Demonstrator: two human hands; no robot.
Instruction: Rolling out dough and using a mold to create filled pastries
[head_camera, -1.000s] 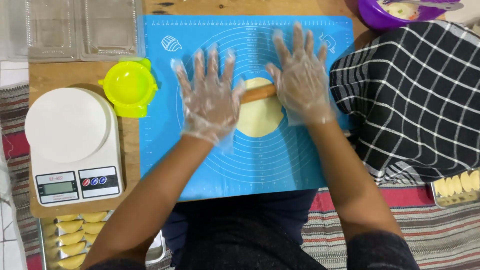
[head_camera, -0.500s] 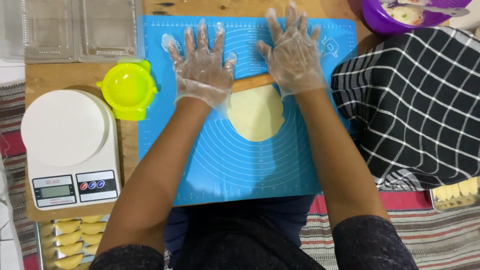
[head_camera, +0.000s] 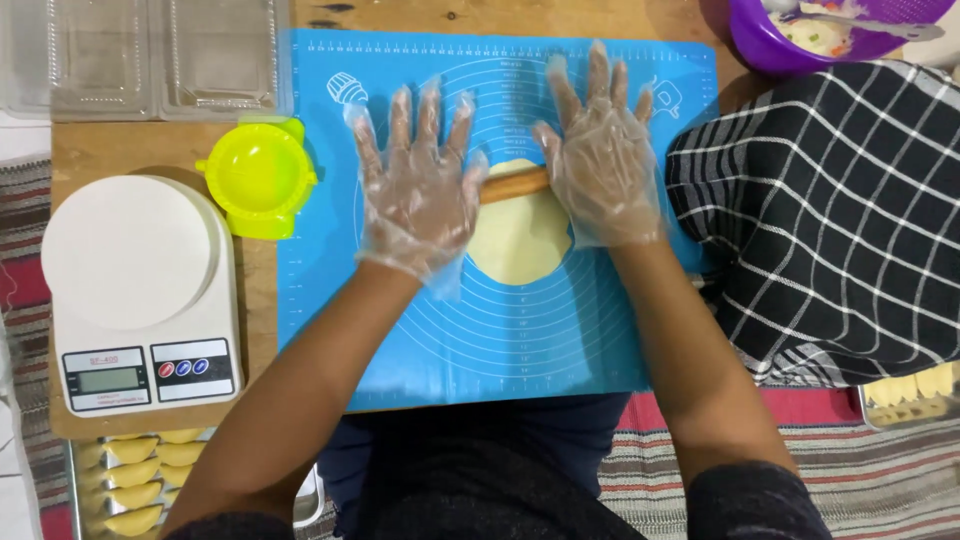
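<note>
Now pressing flat, unclenched gloved left hand (head_camera: 415, 195) and right hand (head_camera: 600, 160) on thin wooden rolling pin (head_camera: 514, 185) | flattening pale round dough (head_camera: 518, 240) mid blue silicone mat (head_camera: 420, 330) | dough mostly flattened, unfilled.

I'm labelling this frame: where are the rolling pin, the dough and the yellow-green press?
rolling pin (head_camera: 515, 185), head view, bare wood between the hands
dough (head_camera: 515, 240), head view, middle of the disc
press (head_camera: 258, 180), head view, its round bowl
</note>
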